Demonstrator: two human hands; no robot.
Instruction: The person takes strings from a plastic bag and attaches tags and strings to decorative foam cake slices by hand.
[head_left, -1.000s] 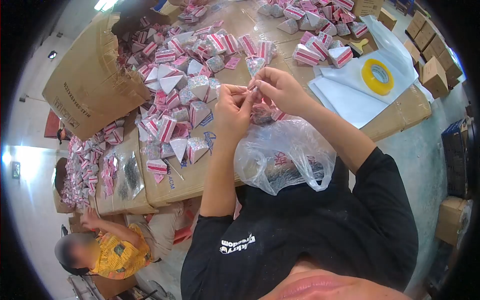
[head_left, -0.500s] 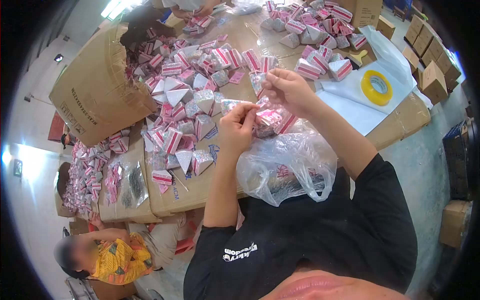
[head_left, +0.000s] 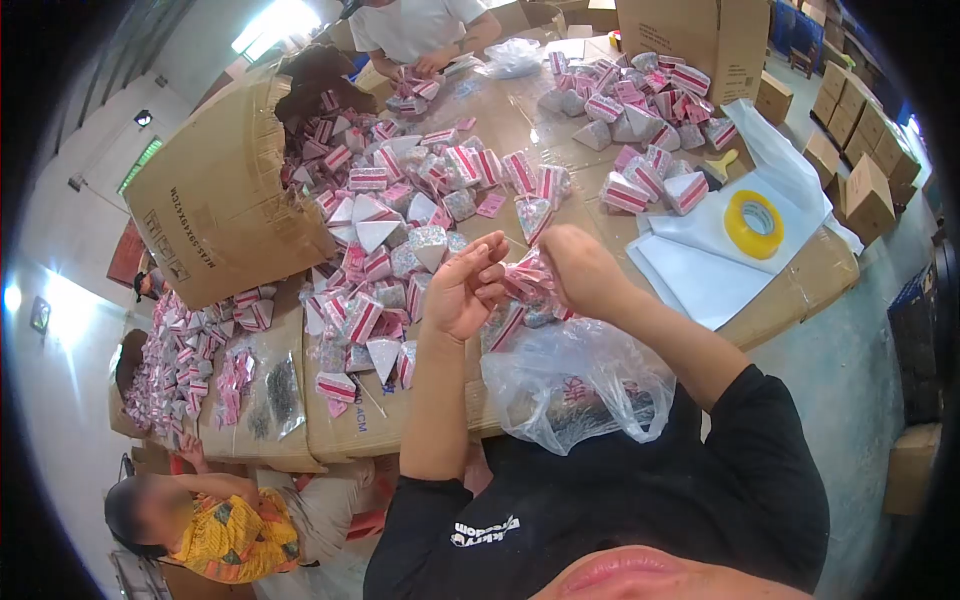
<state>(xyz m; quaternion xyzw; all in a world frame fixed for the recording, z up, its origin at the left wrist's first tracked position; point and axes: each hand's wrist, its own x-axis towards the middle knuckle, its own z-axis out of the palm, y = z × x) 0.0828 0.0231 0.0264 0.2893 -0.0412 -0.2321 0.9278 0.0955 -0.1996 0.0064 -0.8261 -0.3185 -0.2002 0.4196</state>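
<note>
My left hand [head_left: 463, 292] is turned palm up with its fingers loosely curved and apart; I see nothing held in it. Close beside it, my right hand [head_left: 582, 268] is closed, its back toward me, and what its fingers pinch is hidden. Between the two hands is a bunch of pink printed tags [head_left: 530, 278]. Cake-slice-shaped pieces with pink and white stripes and speckled sides lie below and beyond them, such as one slice [head_left: 535, 215] just past my fingertips. A clear plastic bag [head_left: 575, 385] sits at the table edge against my shirt.
A large heap of slices [head_left: 375, 235] spreads left from a torn carton [head_left: 215, 200]. A second pile [head_left: 640, 105] lies at the back. To the right are a yellow tape roll [head_left: 733, 225] and white sheets [head_left: 690, 285]. Co-workers sit at the far side [head_left: 420, 25] and left [head_left: 240, 525].
My left hand has opened from a pinch and turned palm up. My right hand has turned over, its back now toward me. The camera view has tilted, showing more of the far co-worker.
</note>
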